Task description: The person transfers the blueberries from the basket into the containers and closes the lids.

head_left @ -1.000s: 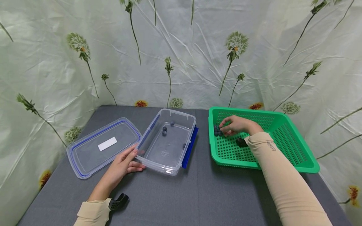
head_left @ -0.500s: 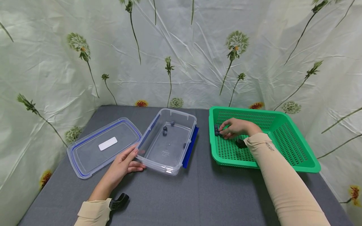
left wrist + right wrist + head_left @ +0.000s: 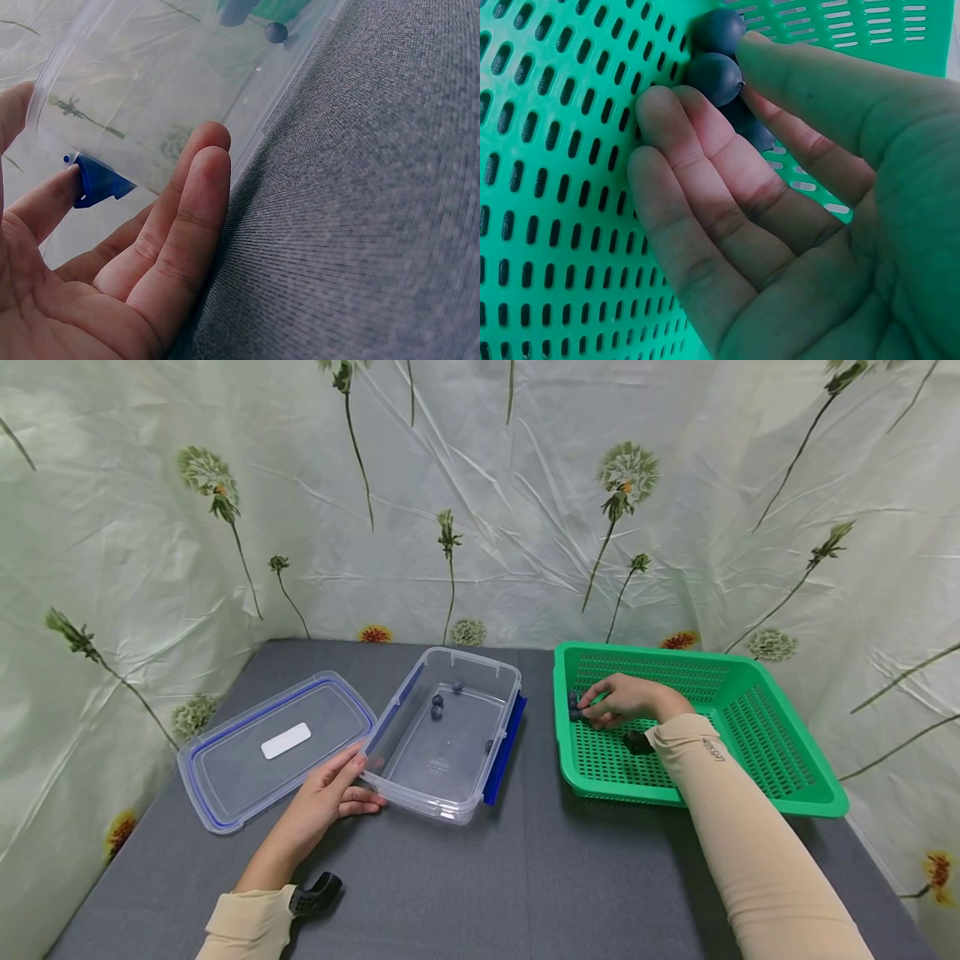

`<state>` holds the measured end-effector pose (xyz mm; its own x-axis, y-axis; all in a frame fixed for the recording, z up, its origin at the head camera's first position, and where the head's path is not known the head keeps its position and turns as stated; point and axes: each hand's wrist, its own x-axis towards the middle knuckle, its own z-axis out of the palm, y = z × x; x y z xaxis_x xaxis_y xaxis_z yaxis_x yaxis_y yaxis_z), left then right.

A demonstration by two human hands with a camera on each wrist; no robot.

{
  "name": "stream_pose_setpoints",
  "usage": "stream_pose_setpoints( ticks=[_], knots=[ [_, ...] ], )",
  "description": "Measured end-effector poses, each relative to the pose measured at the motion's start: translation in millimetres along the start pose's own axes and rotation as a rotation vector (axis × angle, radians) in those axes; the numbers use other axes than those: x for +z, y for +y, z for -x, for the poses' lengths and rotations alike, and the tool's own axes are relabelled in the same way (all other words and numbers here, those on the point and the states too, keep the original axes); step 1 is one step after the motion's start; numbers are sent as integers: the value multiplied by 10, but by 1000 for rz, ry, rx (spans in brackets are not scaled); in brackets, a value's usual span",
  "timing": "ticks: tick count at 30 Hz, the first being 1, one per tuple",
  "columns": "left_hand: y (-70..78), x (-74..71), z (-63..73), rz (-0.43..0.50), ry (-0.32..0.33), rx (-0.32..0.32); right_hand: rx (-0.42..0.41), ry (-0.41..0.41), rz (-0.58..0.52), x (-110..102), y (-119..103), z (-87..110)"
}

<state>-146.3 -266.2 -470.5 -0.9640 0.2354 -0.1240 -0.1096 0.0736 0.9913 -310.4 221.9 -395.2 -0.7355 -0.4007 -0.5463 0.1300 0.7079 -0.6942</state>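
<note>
Floral cloth (image 3: pixel 495 485) is hanging behind a gray worktop (image 3: pixel 465 893), the lid (image 3: pixel 247 781) lying left of the box (image 3: pixel 450 760). The left hand (image 3: pixel 330 797) is gripping the box's near-left corner; right of the box, the right hand (image 3: pixel 633 697) is touching berries (image 3: pixel 716 79) in the basket (image 3: pixel 776 739), a completed pinch being unclear. Berry picking is apparently underway, next calling for a gentle grip.

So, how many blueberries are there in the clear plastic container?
4: one blueberry left of centre, another just in front, a third toward the far end, a fourth near the blue latch. Some may be hidden.
</note>
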Motion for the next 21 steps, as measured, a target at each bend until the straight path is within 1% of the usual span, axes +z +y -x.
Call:
stream_pose_setpoints(
  ticks=[14,21],
  knots=[
    [11,2,3,8,-4,-4,-15,11,-5,-3,53,-38],
    [3,-5,7,4,-7,11,-16,12,1,3,37,-46]
  ],
)
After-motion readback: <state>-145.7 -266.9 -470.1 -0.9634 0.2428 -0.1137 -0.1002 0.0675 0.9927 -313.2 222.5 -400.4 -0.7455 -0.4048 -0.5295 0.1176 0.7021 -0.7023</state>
